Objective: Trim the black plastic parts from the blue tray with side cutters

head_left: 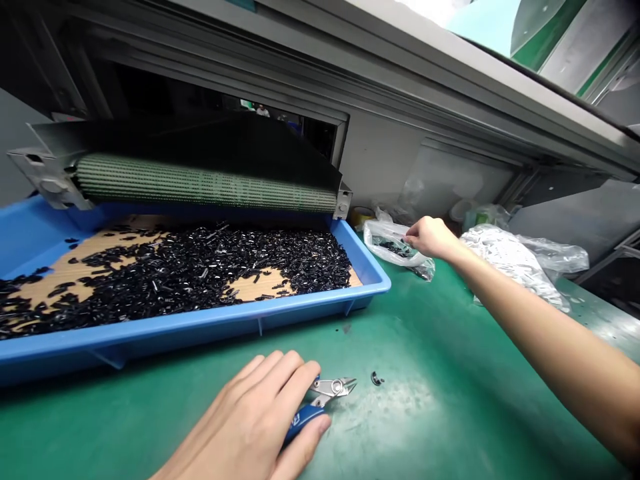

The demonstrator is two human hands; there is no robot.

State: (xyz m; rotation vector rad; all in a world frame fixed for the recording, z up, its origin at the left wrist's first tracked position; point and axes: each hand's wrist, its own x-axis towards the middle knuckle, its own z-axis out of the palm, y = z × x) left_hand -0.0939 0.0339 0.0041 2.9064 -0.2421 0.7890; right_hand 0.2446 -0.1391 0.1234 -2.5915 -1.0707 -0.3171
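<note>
My left hand (pixel 260 413) is closed around the blue handles of small side cutters (pixel 327 390), low over the table, with the metal jaws pointing right. Just right of the jaw tips lies a small curved black plastic part (pixel 376 379) with a tiny bit beside it. My right hand (pixel 427 237) reaches out over a clear plastic bag (pixel 375 235), its fingertips pinched together at the bag's mouth. Whatever the pinch holds is too small to make out. Black pieces (pixel 395 249) lie inside that bag.
A blue tray (pixel 320 305) full of small black plastic parts (pixel 200 267) stands left, beneath a green conveyor roller (pixel 210 181). Behind my right forearm is a bag of white pieces (pixel 510 257). A metal frame (pixel 400 87) spans overhead. The tabletop (pixel 425 427) is green.
</note>
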